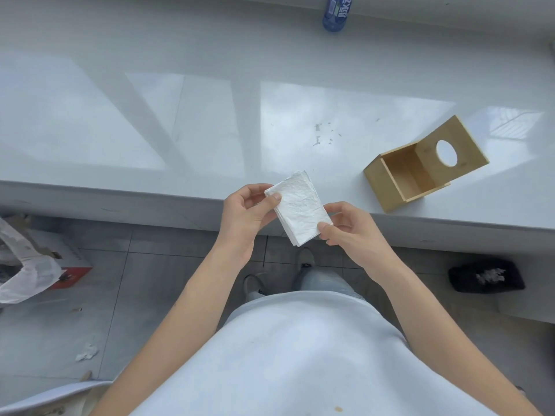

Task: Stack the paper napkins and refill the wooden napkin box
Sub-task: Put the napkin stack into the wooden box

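Observation:
A stack of white paper napkins [300, 207] is held in the air over the front edge of the white counter [150, 130]. My left hand [244, 214] pinches its upper left corner with thumb on top. My right hand [351, 225] pinches its lower right corner. The wooden napkin box [387, 187] lies on its side to the right on the counter, its open side facing me and empty inside. Its panel with an oval hole [446, 153] faces up and away.
A blue bottle [335, 13] lies at the back of the counter. Small paper scraps [322, 135] dot the counter's middle. On the floor are a white plastic bag [21, 265] over a red box at left and a black bin [486, 276] at right.

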